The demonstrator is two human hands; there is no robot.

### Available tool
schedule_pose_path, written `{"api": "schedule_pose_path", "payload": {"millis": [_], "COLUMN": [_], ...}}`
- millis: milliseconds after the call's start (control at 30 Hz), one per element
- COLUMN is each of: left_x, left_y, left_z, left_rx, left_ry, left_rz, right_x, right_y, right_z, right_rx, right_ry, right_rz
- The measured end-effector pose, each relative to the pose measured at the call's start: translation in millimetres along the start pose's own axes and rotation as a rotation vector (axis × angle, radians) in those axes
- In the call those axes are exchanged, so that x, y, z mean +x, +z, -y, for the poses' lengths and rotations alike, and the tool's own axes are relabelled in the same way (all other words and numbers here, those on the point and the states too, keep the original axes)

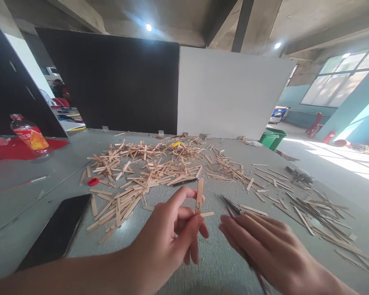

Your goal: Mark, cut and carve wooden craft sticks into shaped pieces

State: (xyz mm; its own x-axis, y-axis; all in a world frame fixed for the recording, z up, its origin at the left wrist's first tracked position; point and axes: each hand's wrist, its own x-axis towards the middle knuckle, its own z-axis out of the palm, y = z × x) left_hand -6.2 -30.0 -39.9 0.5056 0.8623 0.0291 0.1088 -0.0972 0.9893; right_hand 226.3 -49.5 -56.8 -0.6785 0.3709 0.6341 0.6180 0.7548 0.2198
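My left hand (178,233) pinches a wooden craft stick (199,192) upright between thumb and fingers. Dark marks or small notches show on the stick just above the thumb. To the right, my right hand (261,241) is closed around a slim, pointed metal tool (232,204) with two tips slightly apart. A dark red handle shows below the palm; whether it is scissors or pliers I cannot tell. The tool's tips point toward the stick but are apart from it. Another craft stick (207,214) lies on the table just behind my left fingers.
Loose craft sticks (160,174) form a wide pile ahead. Thin strips (322,221) lie at right, near a dark tool (299,175). At left are a black phone (57,229), a red cap (92,181) and a drink bottle (30,135). Black and white panels (230,94) stand behind.
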Motion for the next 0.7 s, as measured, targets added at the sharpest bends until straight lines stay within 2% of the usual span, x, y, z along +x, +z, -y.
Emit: {"api": "schedule_pose_path", "payload": {"millis": [33, 67, 133, 200, 267, 333, 367, 400, 467, 533, 700], "left_x": [-1, -1, -2, -2, -2, -2, -2, -2, -3, -4, -2], "left_y": [-0.4, -0.5, -0.5, -0.6, -1.3, -2.7, -3.6, -4.7, -6.9, -9.0, -11.3], "left_z": [-1, -2, -3, -5, -5, -4, -3, -3, -2, -2, -9], "left_rx": [0.008, 0.015, 0.017, 0.013, 0.016, 0.025, 0.033, 0.045, 0.084, 0.116, 0.053], "left_ry": [0.006, 0.012, 0.014, 0.007, -0.002, 0.009, 0.017, 0.023, 0.027, 0.026, 0.044], "left_rz": [0.003, 0.005, 0.007, 0.019, 0.04, 0.039, 0.029, 0.015, -0.031, -0.064, -0.013], "right_x": [-4, -10, -23, -41, -61, -84, -94, -104, -119, -128, -140], "right_y": [8, 17, 34, 46, 52, 54, 55, 55, 55, 55, 57], "right_z": [1, 2, 4, 3, -4, -15, -21, -27, -38, -46, -54], "right_rx": [-0.04, -0.137, -0.264, -0.23, -0.215, -0.334, -0.407, -0.453, -0.436, -0.34, -0.109], "right_ry": [0.002, -0.059, -0.081, -0.042, 0.112, 0.325, 0.45, 0.568, 0.693, 0.776, 0.975], "right_rz": [0.127, 0.205, 0.362, 0.469, 0.511, 0.494, 0.54, 0.638, 0.771, 0.788, 0.64]}}
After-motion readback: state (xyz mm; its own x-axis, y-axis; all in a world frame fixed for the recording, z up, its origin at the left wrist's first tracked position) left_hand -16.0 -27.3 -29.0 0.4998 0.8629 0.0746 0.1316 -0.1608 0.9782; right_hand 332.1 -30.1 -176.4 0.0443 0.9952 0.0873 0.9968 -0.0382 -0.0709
